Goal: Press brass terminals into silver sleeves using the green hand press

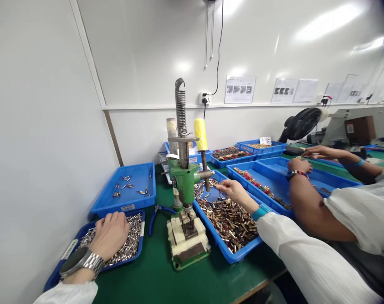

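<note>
Left hand (pixel 111 234) palm-down, fingers loosely bent, on the small silvery parts (pixel 133 238) in the dark blue tray (pixel 141 242) left of the green press (pixel 183 185), any hold hidden; right hand (pixel 236 193), thumb and fingertips nearly together, above the brass-toned parts (pixel 234 226) in the blue tray (pixel 231 257) right of the press, impossible to tell whether around a piece. Likeliest trouble, by judgement: dropped or mixed parts from a loose pinch, or, with fingers beneath the press, a nip from an early pull on its yellow handle (pixel 200 134).

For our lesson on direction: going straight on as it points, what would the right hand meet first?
Probably the lever's lower end, on the green press; depth is unclear, so the right hand might pass behind it.
</note>
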Demonstrator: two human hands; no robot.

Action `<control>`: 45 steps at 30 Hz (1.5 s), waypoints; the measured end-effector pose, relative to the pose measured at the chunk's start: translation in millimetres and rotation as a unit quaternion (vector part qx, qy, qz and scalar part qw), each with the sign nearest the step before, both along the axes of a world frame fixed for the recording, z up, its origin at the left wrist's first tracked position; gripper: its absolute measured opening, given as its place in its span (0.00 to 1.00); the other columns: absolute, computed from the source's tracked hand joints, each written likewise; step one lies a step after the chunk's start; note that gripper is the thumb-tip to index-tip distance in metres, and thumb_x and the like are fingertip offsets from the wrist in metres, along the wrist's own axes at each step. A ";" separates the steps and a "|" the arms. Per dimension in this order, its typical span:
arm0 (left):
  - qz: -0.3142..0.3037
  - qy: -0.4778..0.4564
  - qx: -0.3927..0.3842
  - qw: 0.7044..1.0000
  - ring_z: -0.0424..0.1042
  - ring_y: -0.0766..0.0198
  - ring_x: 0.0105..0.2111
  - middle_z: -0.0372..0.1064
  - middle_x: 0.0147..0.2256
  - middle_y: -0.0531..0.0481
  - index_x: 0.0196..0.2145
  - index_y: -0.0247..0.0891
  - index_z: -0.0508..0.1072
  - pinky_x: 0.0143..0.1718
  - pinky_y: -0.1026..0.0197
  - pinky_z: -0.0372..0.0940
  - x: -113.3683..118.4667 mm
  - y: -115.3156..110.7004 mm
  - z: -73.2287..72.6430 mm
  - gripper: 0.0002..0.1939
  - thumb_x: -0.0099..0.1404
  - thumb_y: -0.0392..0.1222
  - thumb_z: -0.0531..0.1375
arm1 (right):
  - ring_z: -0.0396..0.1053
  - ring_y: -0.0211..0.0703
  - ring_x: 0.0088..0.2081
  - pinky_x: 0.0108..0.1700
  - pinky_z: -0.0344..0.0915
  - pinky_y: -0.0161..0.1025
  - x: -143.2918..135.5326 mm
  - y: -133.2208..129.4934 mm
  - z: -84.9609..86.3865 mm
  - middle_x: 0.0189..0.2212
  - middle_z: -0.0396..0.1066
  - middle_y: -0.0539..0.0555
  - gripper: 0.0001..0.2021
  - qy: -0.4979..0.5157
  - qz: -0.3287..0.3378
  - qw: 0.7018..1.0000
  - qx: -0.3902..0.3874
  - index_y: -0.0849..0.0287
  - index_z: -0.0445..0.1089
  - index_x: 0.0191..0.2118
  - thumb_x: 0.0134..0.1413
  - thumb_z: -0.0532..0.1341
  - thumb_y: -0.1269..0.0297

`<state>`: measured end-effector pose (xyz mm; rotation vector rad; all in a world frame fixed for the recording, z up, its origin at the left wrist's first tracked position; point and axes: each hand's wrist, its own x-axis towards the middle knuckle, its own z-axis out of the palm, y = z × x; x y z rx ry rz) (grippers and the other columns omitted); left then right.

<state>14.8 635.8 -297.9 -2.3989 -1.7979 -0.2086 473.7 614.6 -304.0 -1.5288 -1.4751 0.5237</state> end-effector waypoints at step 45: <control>-0.135 -0.802 -0.390 0.432 0.67 0.67 0.27 0.70 0.28 0.51 0.30 0.33 0.75 0.30 0.63 0.63 158.4 -43.9 2.5 0.12 0.51 0.43 0.71 | 0.77 0.50 0.39 0.43 0.75 0.46 -199.7 -106.9 -20.6 0.46 0.76 0.57 0.21 0.038 -0.063 0.989 0.129 0.52 0.71 0.58 0.64 0.52 0.62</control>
